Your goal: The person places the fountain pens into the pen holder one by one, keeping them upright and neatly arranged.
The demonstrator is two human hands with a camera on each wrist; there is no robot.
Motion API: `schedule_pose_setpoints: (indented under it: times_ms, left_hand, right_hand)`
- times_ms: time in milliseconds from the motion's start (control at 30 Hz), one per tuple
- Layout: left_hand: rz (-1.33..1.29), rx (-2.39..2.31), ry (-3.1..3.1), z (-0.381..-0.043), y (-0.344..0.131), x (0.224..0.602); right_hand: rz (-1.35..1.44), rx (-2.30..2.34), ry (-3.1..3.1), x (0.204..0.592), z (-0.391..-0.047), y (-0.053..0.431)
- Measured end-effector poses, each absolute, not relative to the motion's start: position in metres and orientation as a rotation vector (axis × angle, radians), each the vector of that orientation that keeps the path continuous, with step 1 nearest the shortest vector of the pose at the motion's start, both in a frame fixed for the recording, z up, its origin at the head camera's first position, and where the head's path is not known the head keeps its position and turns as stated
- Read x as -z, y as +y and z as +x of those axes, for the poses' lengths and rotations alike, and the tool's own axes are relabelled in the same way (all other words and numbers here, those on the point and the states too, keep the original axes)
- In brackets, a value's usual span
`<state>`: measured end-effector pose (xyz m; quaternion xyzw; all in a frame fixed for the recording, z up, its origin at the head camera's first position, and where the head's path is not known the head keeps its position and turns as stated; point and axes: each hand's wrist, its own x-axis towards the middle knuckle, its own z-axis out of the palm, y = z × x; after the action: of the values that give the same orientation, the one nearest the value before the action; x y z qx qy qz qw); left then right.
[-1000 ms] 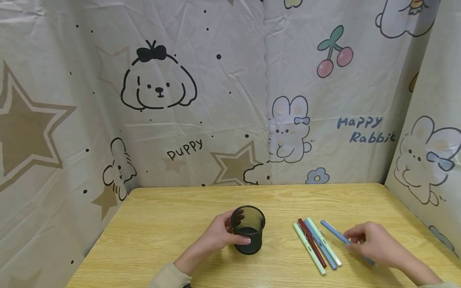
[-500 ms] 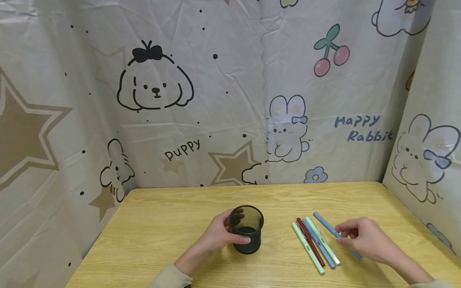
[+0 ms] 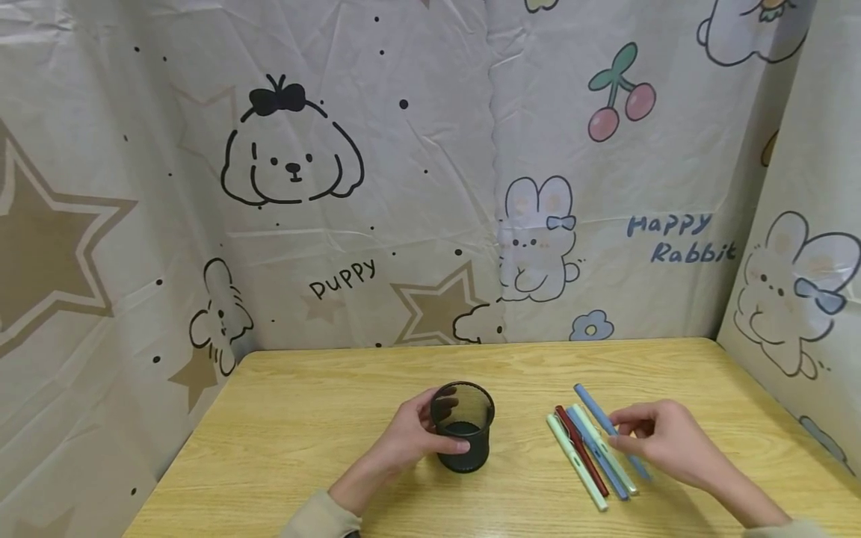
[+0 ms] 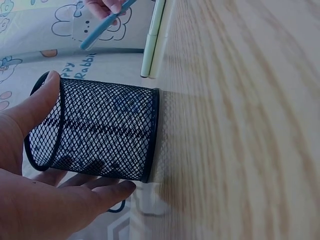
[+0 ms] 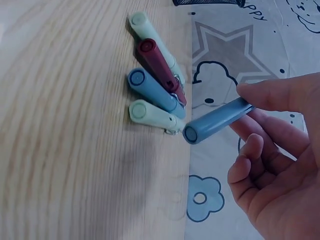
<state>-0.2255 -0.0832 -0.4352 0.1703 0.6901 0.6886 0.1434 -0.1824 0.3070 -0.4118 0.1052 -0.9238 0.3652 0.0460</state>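
My left hand (image 3: 409, 436) grips a black mesh pen holder (image 4: 105, 127), thumb at its rim and fingers round its far side. The pen holder stands upright on the table, and nothing shows inside it in the head view. Between thumb and fingers, my right hand (image 3: 666, 439) pinches a blue pen (image 5: 217, 120), lifted off the tabletop and slanting. Just left of that hand lie two pale green pens (image 3: 576, 463), a dark red pen (image 3: 584, 453) and another blue pen (image 3: 608, 467), side by side in a row.
The wood-grain table (image 3: 303, 418) reaches back to a hanging cloth (image 3: 377, 187) printed with cartoon animals and stars. More of this cloth encloses the left and right sides.
My right hand has lifted the blue pen and carried it left, over towards the row of pens. My left hand stays on the pen holder.
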Motion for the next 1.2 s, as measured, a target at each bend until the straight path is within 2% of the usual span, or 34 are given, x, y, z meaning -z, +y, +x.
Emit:
schedule_pose_setpoints:
  times_ms: [1200]
  left_hand:
    - [0.463, -1.953, 2.007, -0.227, -0.084, 0.434]
  right_hand:
    - [0.329, -1.382, -2.59, 0.396, -0.195, 0.249]
